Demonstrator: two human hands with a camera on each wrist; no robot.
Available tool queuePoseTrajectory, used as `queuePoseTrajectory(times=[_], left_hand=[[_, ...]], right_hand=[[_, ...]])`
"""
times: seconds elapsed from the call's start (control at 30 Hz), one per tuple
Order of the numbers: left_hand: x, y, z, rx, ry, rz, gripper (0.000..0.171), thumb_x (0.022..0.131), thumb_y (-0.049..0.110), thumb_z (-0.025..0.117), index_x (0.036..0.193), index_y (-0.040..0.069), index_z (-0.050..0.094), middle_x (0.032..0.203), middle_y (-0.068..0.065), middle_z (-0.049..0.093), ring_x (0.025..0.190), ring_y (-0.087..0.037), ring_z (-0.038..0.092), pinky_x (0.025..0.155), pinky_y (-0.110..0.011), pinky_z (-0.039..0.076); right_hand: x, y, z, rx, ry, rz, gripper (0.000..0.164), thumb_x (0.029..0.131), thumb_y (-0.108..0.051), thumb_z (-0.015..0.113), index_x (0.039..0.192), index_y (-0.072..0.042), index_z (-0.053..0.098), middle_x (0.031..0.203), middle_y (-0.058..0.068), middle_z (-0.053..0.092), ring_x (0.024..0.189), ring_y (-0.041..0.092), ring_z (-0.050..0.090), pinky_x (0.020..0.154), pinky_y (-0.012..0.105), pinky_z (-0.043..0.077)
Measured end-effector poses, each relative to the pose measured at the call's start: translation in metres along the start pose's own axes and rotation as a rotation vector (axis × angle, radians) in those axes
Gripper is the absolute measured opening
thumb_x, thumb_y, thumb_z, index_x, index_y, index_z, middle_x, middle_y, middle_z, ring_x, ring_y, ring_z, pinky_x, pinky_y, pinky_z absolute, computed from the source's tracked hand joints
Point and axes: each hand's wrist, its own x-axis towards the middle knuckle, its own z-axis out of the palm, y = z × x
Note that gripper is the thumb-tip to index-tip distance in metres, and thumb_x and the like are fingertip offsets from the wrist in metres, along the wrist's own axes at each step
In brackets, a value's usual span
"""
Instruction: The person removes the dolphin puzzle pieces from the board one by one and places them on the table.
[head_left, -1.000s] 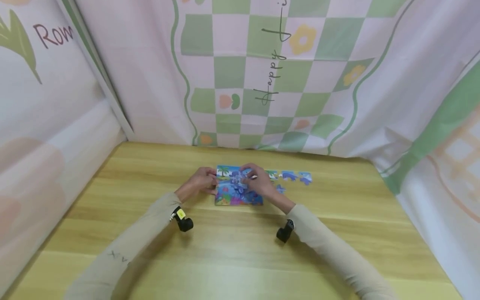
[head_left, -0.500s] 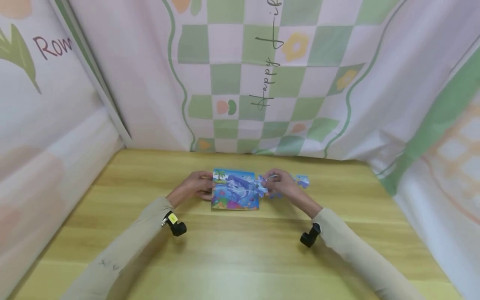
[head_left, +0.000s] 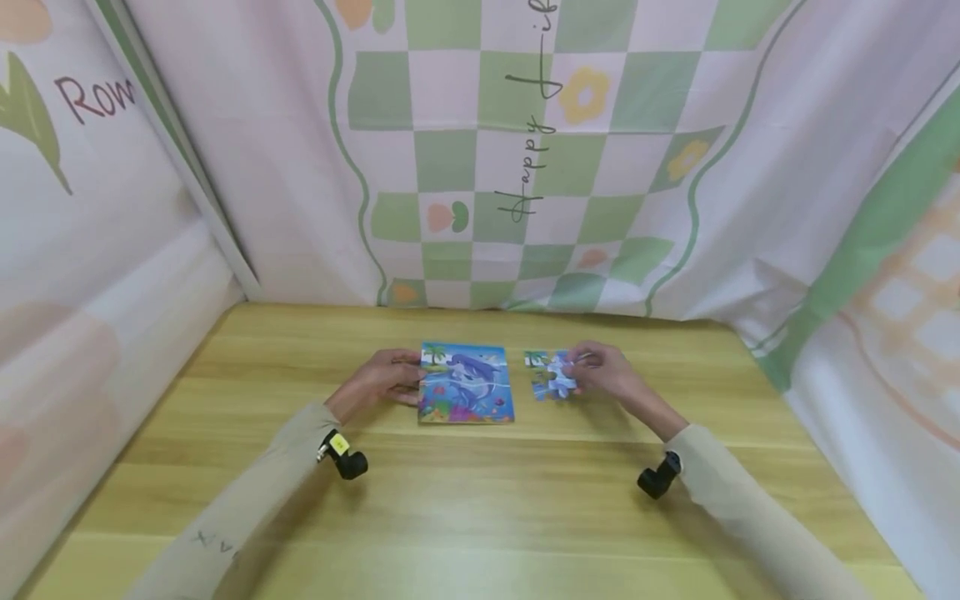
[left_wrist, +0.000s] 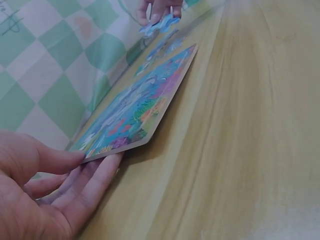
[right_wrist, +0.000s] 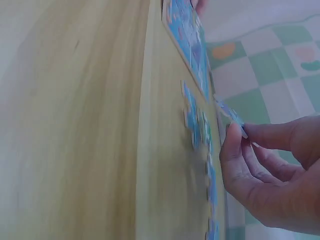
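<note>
Bearing a bright sea scene, a thin rectangular picture board (head_left: 467, 383) is held at its left edge by the left hand (head_left: 381, 379), thumb on top and fingers underneath; that edge is raised off the wood. A purple-blue dolphin is printed at the centre, with a palm tree at the upper left and pink, green and orange coral along the bottom. A blue jigsaw piece (right_wrist: 230, 113) is pinched by the right hand (head_left: 606, 371) between thumb and fingers, above the table. Loose jigsaw pieces (head_left: 535, 359) are laid to the right of the board, one printed with a palm tree. A yellowish wood-grain tabletop (head_left: 480, 517) is seen below. Behind it a curtain (head_left: 517, 158) is hung, patterned with green-and-white checks, flowers and the lettering "Happy". Pale printed fabric (head_left: 97, 250) is hung at both sides.
</note>
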Motion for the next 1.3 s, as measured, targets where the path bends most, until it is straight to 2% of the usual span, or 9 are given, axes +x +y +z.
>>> queuePoseTrajectory(times=[0.2, 0.4, 0.5, 0.63, 0.83, 0.93, 1.1, 1.3], left_hand=[[0.002, 0.001, 0.000, 0.010, 0.022, 0.003, 0.056, 0.103, 0.000, 0.060, 0.153, -0.012, 0.037, 0.135, -0.031, 0.059, 0.094, -0.022, 0.070, 0.079, -0.033, 0.070], [0.003, 0.002, -0.003, 0.034, 0.006, -0.014, 0.057, 0.104, 0.001, 0.059, 0.155, -0.011, 0.035, 0.142, -0.032, 0.054, 0.108, -0.030, 0.067, 0.082, -0.034, 0.069], [0.004, 0.001, -0.003, 0.018, 0.004, -0.029, 0.057, 0.104, 0.001, 0.059, 0.155, -0.010, 0.036, 0.142, -0.031, 0.054, 0.108, -0.030, 0.067, 0.083, -0.035, 0.069], [0.005, 0.000, -0.002, 0.011, 0.010, -0.039, 0.056, 0.104, 0.001, 0.059, 0.154, -0.009, 0.037, 0.138, -0.028, 0.056, 0.100, -0.025, 0.067, 0.082, -0.034, 0.069], [0.006, -0.003, -0.001, 0.002, 0.014, -0.046, 0.055, 0.103, 0.000, 0.059, 0.153, -0.009, 0.038, 0.137, -0.027, 0.057, 0.098, -0.023, 0.067, 0.081, -0.034, 0.069], [0.005, -0.004, -0.001, 0.004, 0.011, -0.044, 0.055, 0.103, 0.000, 0.059, 0.154, -0.009, 0.038, 0.138, -0.028, 0.056, 0.096, -0.023, 0.068, 0.081, -0.034, 0.070], [0.003, -0.004, -0.001, 0.011, 0.003, -0.036, 0.056, 0.103, 0.000, 0.059, 0.153, -0.009, 0.038, 0.138, -0.028, 0.056, 0.094, -0.022, 0.069, 0.080, -0.034, 0.070], [0.005, -0.005, 0.001, 0.007, 0.005, -0.029, 0.056, 0.103, 0.000, 0.059, 0.154, -0.009, 0.037, 0.139, -0.028, 0.055, 0.099, -0.023, 0.068, 0.080, -0.033, 0.069]], right_hand=[[-0.005, 0.009, -0.009, -0.042, 0.020, 0.034, 0.031, 0.101, -0.003, 0.065, 0.126, 0.015, 0.057, 0.117, 0.031, 0.068, 0.082, 0.014, 0.068, 0.076, 0.029, 0.069], [-0.010, 0.016, -0.010, -0.087, 0.037, 0.050, 0.030, 0.103, -0.002, 0.063, 0.126, 0.015, 0.057, 0.119, 0.033, 0.066, 0.083, 0.015, 0.068, 0.074, 0.029, 0.068], [-0.011, 0.020, -0.011, -0.128, 0.062, 0.031, 0.028, 0.102, -0.002, 0.064, 0.123, 0.014, 0.058, 0.113, 0.030, 0.068, 0.083, 0.018, 0.068, 0.071, 0.029, 0.068], [-0.011, 0.025, -0.011, -0.242, 0.099, -0.032, 0.023, 0.099, -0.002, 0.068, 0.118, 0.011, 0.063, 0.108, 0.026, 0.070, 0.084, 0.022, 0.068, 0.068, 0.027, 0.066], [-0.008, 0.029, -0.013, -0.369, 0.118, -0.094, 0.019, 0.097, -0.003, 0.070, 0.113, 0.007, 0.066, 0.105, 0.023, 0.072, 0.091, 0.029, 0.068, 0.076, 0.029, 0.061], [-0.006, 0.031, -0.014, -0.394, 0.112, -0.100, 0.019, 0.097, -0.004, 0.071, 0.113, 0.006, 0.067, 0.103, 0.021, 0.072, 0.091, 0.029, 0.067, 0.079, 0.030, 0.059], [-0.004, 0.033, -0.014, -0.417, 0.108, -0.121, 0.017, 0.097, -0.003, 0.071, 0.110, 0.006, 0.068, 0.100, 0.020, 0.071, 0.089, 0.028, 0.066, 0.076, 0.024, 0.057], [-0.003, 0.034, -0.017, -0.432, 0.109, -0.133, 0.014, 0.096, -0.003, 0.072, 0.108, 0.005, 0.068, 0.099, 0.018, 0.071, 0.090, 0.027, 0.066, 0.075, 0.020, 0.057]])
